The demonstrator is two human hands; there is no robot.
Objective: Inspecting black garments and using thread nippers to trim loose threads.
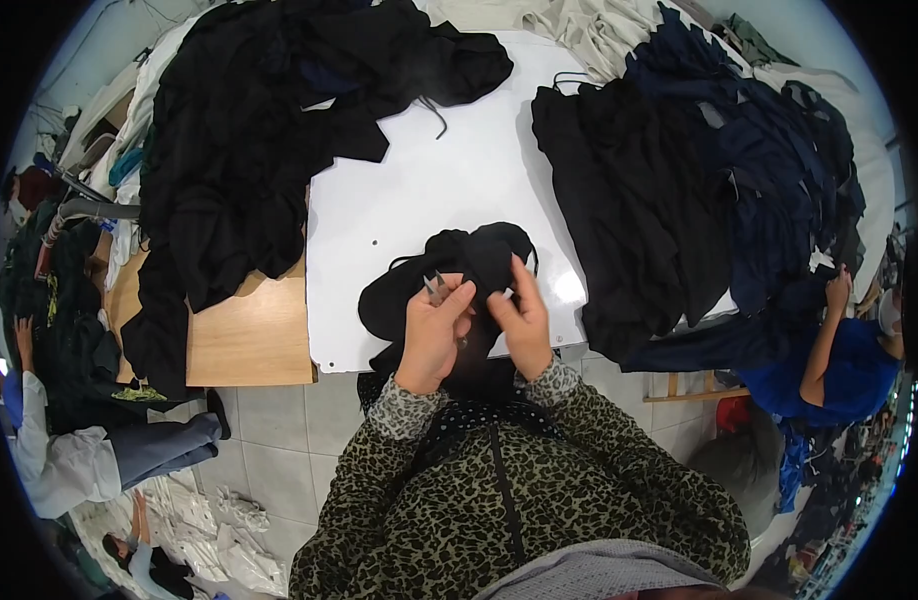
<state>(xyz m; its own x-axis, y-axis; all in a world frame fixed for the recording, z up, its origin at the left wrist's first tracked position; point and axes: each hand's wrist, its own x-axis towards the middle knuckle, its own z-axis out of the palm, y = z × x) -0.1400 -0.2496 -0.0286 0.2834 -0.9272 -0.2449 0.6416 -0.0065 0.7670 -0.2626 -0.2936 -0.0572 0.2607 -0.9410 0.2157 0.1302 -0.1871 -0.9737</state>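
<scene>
A black garment (389,298) lies bunched at the near edge of the white tabletop, partly hanging over it toward me. My left hand (437,328) is closed around small metal thread snips (434,288), whose two pointed tips stick up past the fingers. My right hand (524,322) pinches the black cloth just to the right, thumb and fingers drawn together. A small pale bit (507,293) shows at the thumb tip; I cannot tell whether it is a tag or the nail. The fingers of my left hand partly hide the cloth below.
A large heap of black garments (229,150) covers the left of the white table (439,180). Stacked black garments (629,210) and navy garments (779,190) lie to the right. Co-workers stand at the right (829,370) and left (69,450). A bare wooden tabletop (249,335) adjoins.
</scene>
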